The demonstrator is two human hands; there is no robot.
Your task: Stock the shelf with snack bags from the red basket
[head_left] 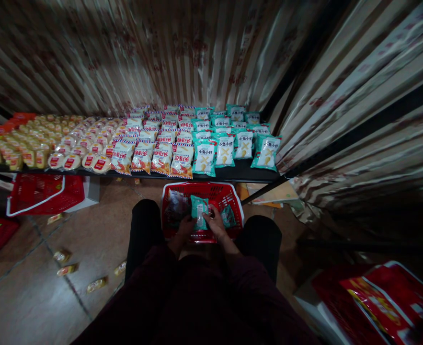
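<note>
Between my knees stands a red shopping basket (pixel 238 203) with a white rim. Over it, a teal snack bag (pixel 199 211) is held upright with its back toward me. My left hand (pixel 187 225) grips the lower left side of the bag, its fingers partly dark and hidden. My right hand (pixel 214 221) closes on the bag's right edge. Inside the basket lie another teal bag (pixel 228 216) at the right and a clear plastic wrapping (pixel 177 205) at the left, whose contents I cannot make out.
Ahead, a black shelf (pixel 229 173) bears rows of teal snack bags (pixel 224 149), red-and-white snack bags (pixel 162 155), round wrapped cakes (pixel 71 162) and small yellow packets (pixel 28 153). More red baskets (pixel 46 194) stand at left. Several dropped packets (pixel 96 285) lie on the floor. Striped curtains (pixel 197 52) hang behind.
</note>
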